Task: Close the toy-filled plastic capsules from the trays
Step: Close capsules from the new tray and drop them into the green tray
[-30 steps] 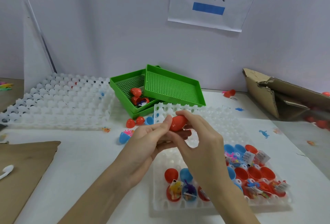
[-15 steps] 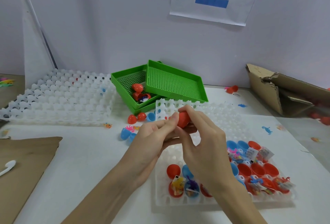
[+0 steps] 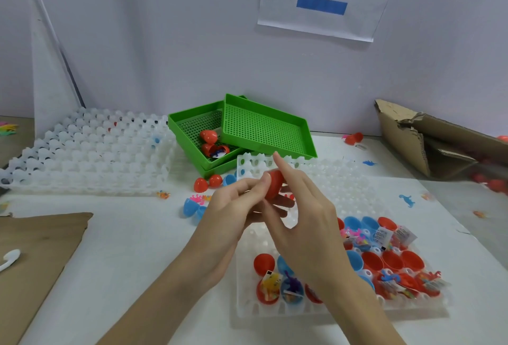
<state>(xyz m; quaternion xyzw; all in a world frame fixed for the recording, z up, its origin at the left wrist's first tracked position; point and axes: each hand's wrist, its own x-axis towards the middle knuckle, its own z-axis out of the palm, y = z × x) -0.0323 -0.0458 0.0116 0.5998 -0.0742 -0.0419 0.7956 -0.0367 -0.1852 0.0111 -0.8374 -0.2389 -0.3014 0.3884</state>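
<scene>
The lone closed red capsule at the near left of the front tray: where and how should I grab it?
Pinch the red capsule from above, across its domed upper half. It sits in a cell of the white tray, so only the top stands proud. Come in from the left: open filled halves crowd its near side, and the right hand covers its right.

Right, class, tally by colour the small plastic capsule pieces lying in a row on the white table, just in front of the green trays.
Red plastic capsule pieces: 2
Blue plastic capsule piece: 1
Total: 3
</scene>
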